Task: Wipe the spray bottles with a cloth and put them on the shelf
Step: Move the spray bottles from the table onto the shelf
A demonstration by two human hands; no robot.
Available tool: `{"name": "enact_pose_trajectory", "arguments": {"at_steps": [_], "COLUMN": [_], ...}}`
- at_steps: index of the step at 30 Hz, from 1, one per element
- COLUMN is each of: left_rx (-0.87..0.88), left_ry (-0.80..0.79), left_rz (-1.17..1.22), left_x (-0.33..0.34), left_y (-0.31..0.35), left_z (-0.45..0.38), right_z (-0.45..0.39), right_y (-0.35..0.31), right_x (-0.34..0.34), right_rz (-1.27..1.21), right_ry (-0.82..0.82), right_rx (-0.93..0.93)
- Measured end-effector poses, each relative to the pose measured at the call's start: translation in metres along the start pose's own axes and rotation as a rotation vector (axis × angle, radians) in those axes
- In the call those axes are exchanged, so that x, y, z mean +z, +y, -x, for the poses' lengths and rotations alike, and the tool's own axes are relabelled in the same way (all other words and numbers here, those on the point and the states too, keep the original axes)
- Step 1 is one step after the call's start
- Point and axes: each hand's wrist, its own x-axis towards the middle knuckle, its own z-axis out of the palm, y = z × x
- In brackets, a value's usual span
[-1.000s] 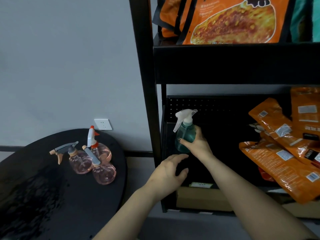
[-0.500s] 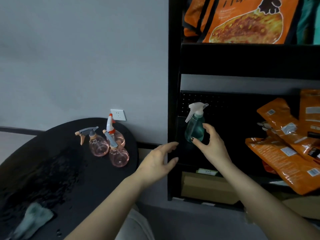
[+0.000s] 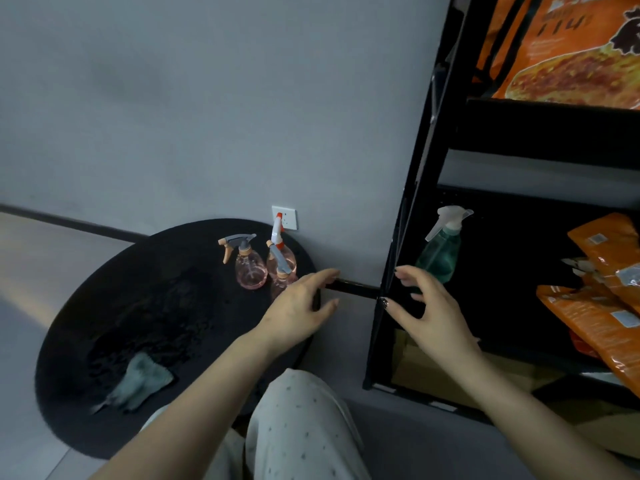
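Both hands are hanging empty: the left hand [image 3: 298,306] over the round black table's [image 3: 104,341] right rim, the right hand [image 3: 429,313] spread before the black shelf [image 3: 408,216]. Behind it, untouched, the translucent green spray bottle [image 3: 438,254] is standing upright. Three pink bottles [image 3: 251,271] and a crumpled grey cloth [image 3: 138,382] are sitting on the table.

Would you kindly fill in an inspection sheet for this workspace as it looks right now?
Surface: round black table, wet-looking patch near its middle.
Job's things: green spray bottle upright on the black shelf; three pink spray bottles clustered on the table's far side; grey cloth crumpled near its front edge.
Clutter: orange packets piled on the shelf.
Grippers: left hand and right hand both open, holding nothing.
Cables: nothing seen.
Surroundings: grey wall, white socket, cardboard under the shelf.
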Motion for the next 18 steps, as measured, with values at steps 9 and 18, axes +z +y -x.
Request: {"name": "enact_pose_trajectory", "arguments": {"at_steps": [9,18], "left_rx": [-0.146,-0.272], "left_ry": [0.071,0.095], "left_rz": [-0.059,-0.074], "left_x": [-0.045,-0.079], "left_y": [-0.06,-0.115], "left_z": [0.025,0.018], "right_z": [-0.03,-0.108], "right_y": [-0.031,-0.042], "right_x": [0.077,0.168], "right_rz": [0.014,0.163], "right_ry": [-0.183,-0.29], "right_rx": [-0.018,0.068]}}
